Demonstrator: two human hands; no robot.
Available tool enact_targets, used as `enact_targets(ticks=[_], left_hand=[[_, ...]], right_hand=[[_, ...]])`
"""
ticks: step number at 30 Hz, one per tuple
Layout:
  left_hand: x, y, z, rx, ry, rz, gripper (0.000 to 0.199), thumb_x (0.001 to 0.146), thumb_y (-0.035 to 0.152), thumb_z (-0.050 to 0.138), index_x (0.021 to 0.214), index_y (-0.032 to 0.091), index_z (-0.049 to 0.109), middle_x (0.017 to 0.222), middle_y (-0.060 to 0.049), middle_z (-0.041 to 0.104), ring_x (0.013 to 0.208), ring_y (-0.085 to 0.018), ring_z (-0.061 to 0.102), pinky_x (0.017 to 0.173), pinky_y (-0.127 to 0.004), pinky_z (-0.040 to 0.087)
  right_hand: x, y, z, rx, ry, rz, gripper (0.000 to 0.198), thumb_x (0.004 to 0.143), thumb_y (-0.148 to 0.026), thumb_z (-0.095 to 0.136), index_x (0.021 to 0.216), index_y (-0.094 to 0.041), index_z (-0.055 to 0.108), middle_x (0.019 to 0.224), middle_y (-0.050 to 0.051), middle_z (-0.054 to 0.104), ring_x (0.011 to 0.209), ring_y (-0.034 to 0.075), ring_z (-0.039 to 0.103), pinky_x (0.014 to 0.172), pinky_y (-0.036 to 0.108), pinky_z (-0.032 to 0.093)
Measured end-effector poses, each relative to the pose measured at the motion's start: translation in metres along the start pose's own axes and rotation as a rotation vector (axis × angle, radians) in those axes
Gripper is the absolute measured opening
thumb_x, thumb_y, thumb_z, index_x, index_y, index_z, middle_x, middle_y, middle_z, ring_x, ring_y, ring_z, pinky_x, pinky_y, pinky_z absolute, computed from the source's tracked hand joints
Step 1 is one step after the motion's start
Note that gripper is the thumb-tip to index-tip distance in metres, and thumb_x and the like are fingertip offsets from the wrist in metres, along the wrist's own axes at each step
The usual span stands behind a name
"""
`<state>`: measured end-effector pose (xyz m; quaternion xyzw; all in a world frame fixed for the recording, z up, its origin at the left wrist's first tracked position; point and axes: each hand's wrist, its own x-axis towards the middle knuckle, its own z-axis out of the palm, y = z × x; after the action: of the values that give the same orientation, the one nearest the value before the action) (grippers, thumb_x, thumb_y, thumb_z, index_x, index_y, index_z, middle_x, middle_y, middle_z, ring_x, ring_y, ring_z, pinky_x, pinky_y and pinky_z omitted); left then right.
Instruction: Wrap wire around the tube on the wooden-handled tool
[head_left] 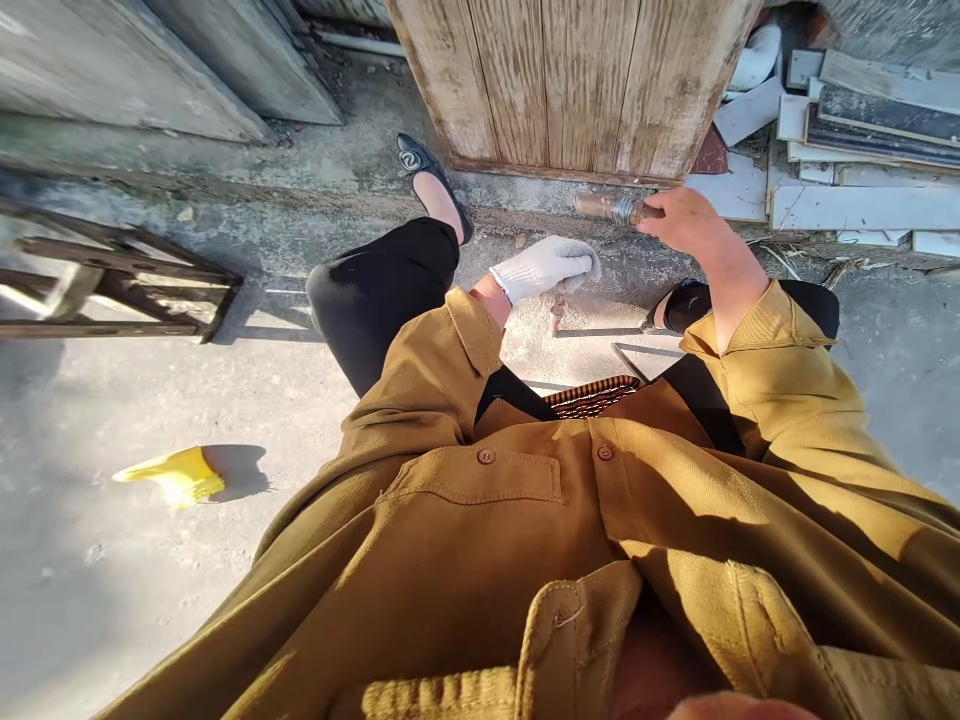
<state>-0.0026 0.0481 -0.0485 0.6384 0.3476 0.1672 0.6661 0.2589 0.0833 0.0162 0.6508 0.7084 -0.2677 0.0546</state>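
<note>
My right hand, bare, grips a short brown rod-like tool wound with metal wire near its middle. The tool lies level, pointing left, just below the bottom edge of an upright wooden panel made of worn planks. My left hand wears a white knitted glove. Its fingers are curled together above the ground, and whether they hold anything is hidden. Below it, a small reddish-brown piece rests on the sunlit concrete.
A wooden frame lies at the left, with a yellow object on the floor nearer me. Stacked boards and a white pipe are at the right. A woven seat shows beneath me, between my legs.
</note>
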Motion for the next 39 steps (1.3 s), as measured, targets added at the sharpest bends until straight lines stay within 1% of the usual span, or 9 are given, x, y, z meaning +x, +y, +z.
enact_targets(ticks=[3, 5, 7, 11, 18, 23, 25, 31, 39], left_hand=[[-0.001, -0.001, -0.004, 0.042, 0.022, 0.010, 0.020, 0.098, 0.027, 0.066, 0.090, 0.013, 0.076, 0.061, -0.002, 0.055, 0.056, -0.012, 0.049, 0.064, -0.027, 0.039], [-0.001, -0.003, -0.007, 0.068, 0.013, 0.023, 0.019, 0.095, 0.028, 0.068, 0.088, 0.013, 0.076, 0.064, -0.003, 0.057, 0.058, -0.012, 0.051, 0.065, -0.027, 0.041], [0.001, -0.006, -0.009, 0.092, -0.005, 0.036, 0.018, 0.094, 0.029, 0.070, 0.089, 0.013, 0.076, 0.069, -0.004, 0.063, 0.063, -0.013, 0.057, 0.067, -0.027, 0.044], [0.010, -0.017, -0.006, 0.009, 0.107, 0.070, 0.018, 0.093, 0.031, 0.076, 0.095, 0.013, 0.075, 0.080, -0.004, 0.071, 0.076, -0.016, 0.067, 0.073, -0.026, 0.049], [0.022, -0.035, 0.011, -0.355, 0.346, 0.108, 0.035, 0.099, 0.045, 0.078, 0.080, 0.017, 0.068, 0.070, -0.003, 0.067, 0.063, -0.012, 0.062, 0.062, -0.026, 0.049], [0.028, -0.032, 0.018, -0.521, 0.432, -0.039, 0.045, 0.116, 0.035, 0.050, 0.081, 0.015, 0.069, 0.063, 0.000, 0.055, 0.062, -0.011, 0.065, 0.065, -0.021, 0.049], [0.027, -0.032, 0.018, -0.595, 0.418, -0.049, 0.043, 0.117, 0.029, 0.047, 0.083, 0.014, 0.070, 0.065, -0.001, 0.058, 0.063, -0.011, 0.067, 0.066, -0.022, 0.052], [0.011, -0.022, 0.014, -0.633, 0.162, 0.054, 0.028, 0.105, 0.033, 0.074, 0.086, 0.011, 0.074, 0.070, -0.005, 0.068, 0.060, -0.012, 0.066, 0.064, -0.023, 0.056], [0.009, -0.011, 0.016, -0.512, 0.286, 0.052, 0.033, 0.108, 0.047, 0.072, 0.102, 0.015, 0.071, 0.071, -0.002, 0.068, 0.055, -0.012, 0.063, 0.060, -0.024, 0.053]], right_hand=[[-0.005, -0.001, -0.002, -0.113, -0.413, -0.045, 0.011, 0.097, -0.027, 0.070, 0.090, -0.019, 0.073, 0.078, 0.007, 0.068, 0.083, 0.025, 0.065, 0.080, 0.037, 0.047], [-0.008, 0.000, -0.004, -0.061, -0.690, -0.163, 0.017, 0.095, -0.026, 0.069, 0.103, -0.018, 0.081, 0.083, 0.005, 0.071, 0.078, 0.021, 0.063, 0.078, 0.035, 0.047], [-0.011, 0.002, -0.008, 0.086, -0.831, -0.292, 0.028, 0.092, -0.028, 0.071, 0.115, -0.018, 0.084, 0.085, 0.002, 0.071, 0.077, 0.018, 0.061, 0.078, 0.033, 0.048], [-0.014, 0.006, -0.015, 0.405, -0.723, -0.384, 0.033, 0.086, -0.042, 0.079, 0.110, -0.019, 0.081, 0.083, 0.001, 0.068, 0.077, 0.018, 0.059, 0.076, 0.032, 0.049], [-0.011, 0.007, -0.008, 0.681, -0.560, -0.455, 0.049, 0.085, -0.065, 0.086, 0.084, -0.020, 0.066, 0.080, 0.005, 0.064, 0.070, 0.016, 0.051, 0.069, 0.030, 0.047], [-0.012, 0.005, -0.009, 0.707, -0.602, -0.567, 0.056, 0.088, -0.073, 0.083, 0.086, -0.020, 0.063, 0.073, 0.001, 0.058, 0.067, 0.015, 0.052, 0.066, 0.028, 0.044], [-0.013, 0.004, -0.011, 0.724, -0.592, -0.582, 0.056, 0.091, -0.073, 0.080, 0.087, -0.021, 0.061, 0.071, 0.000, 0.056, 0.067, 0.015, 0.052, 0.066, 0.028, 0.043], [-0.012, 0.005, -0.009, 0.816, -0.528, -0.596, 0.059, 0.089, -0.074, 0.083, 0.083, -0.020, 0.060, 0.069, -0.001, 0.056, 0.061, 0.013, 0.046, 0.059, 0.027, 0.037], [-0.015, 0.006, -0.012, 0.860, -0.521, -0.530, 0.058, 0.090, -0.072, 0.084, 0.084, -0.020, 0.061, 0.068, -0.003, 0.056, 0.065, 0.012, 0.042, 0.065, 0.028, 0.037]])
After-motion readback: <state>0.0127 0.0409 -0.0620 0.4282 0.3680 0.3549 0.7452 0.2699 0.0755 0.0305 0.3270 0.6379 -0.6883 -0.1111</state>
